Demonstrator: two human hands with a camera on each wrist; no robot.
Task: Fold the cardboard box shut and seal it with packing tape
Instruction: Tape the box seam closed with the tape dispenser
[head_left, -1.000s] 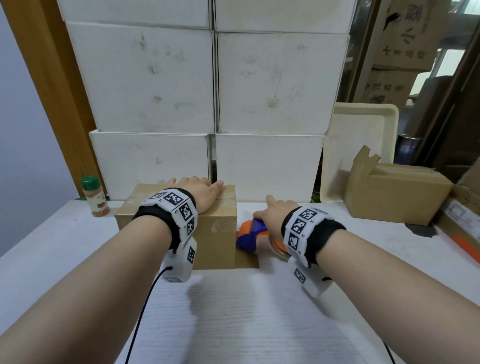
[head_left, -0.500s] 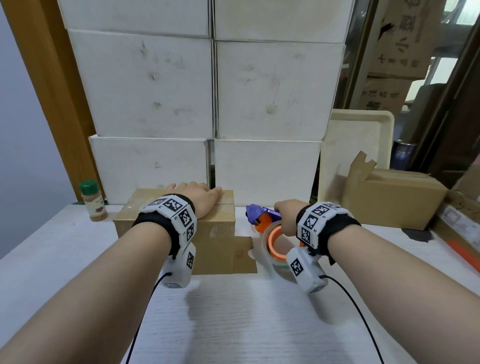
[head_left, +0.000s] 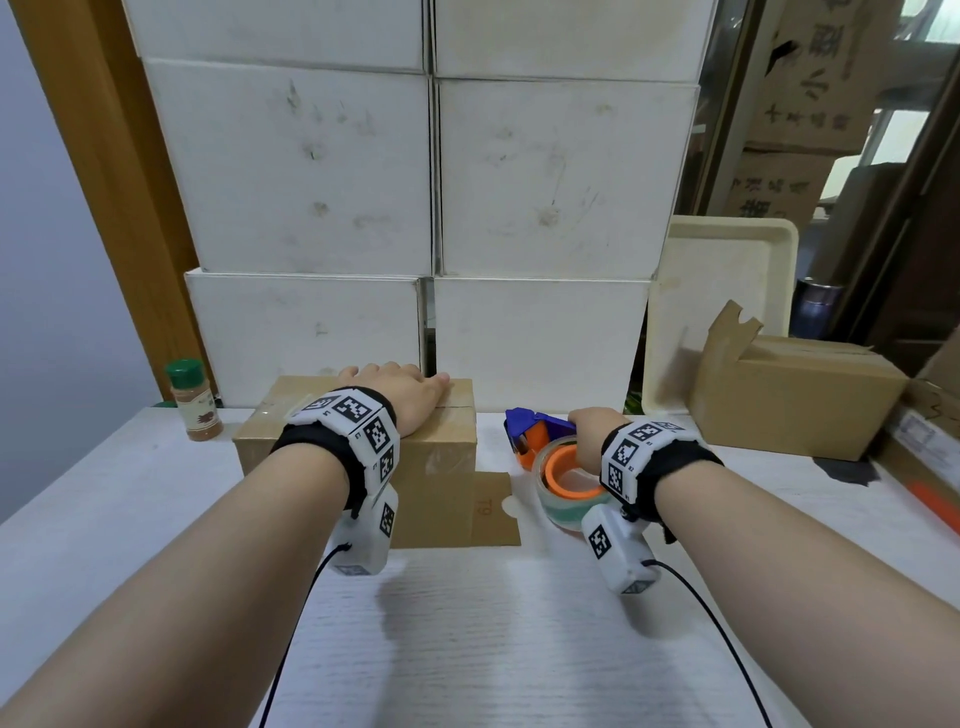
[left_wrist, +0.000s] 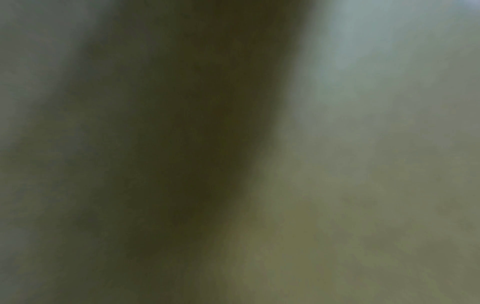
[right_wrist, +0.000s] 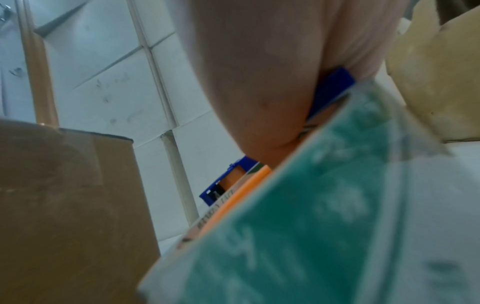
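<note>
A small brown cardboard box (head_left: 436, 467) stands on the white table, its top flaps folded down; one side flap (head_left: 493, 509) lies out flat to its right. My left hand (head_left: 400, 389) lies flat on the box top, fingers straight. My right hand (head_left: 592, 431) grips the blue handle of a tape dispenser (head_left: 535, 431) with an orange core and a clear tape roll (head_left: 566, 483), held just above the table to the right of the box. In the right wrist view the palm (right_wrist: 259, 82) wraps the dispenser above the tape roll (right_wrist: 311, 205), next to the box (right_wrist: 64, 205). The left wrist view is a dark blur.
White cartons (head_left: 415, 208) are stacked against the back. A spice jar (head_left: 192, 400) with a green lid stands at the left. A second cardboard box (head_left: 795, 400) and a cream tray (head_left: 722, 301) stand at the right. The white table (head_left: 493, 649) spreads out in front.
My right hand has closed round the tape dispenser and lifted it off the table, tilting the roll upward. My left hand has stayed flat on the box top.
</note>
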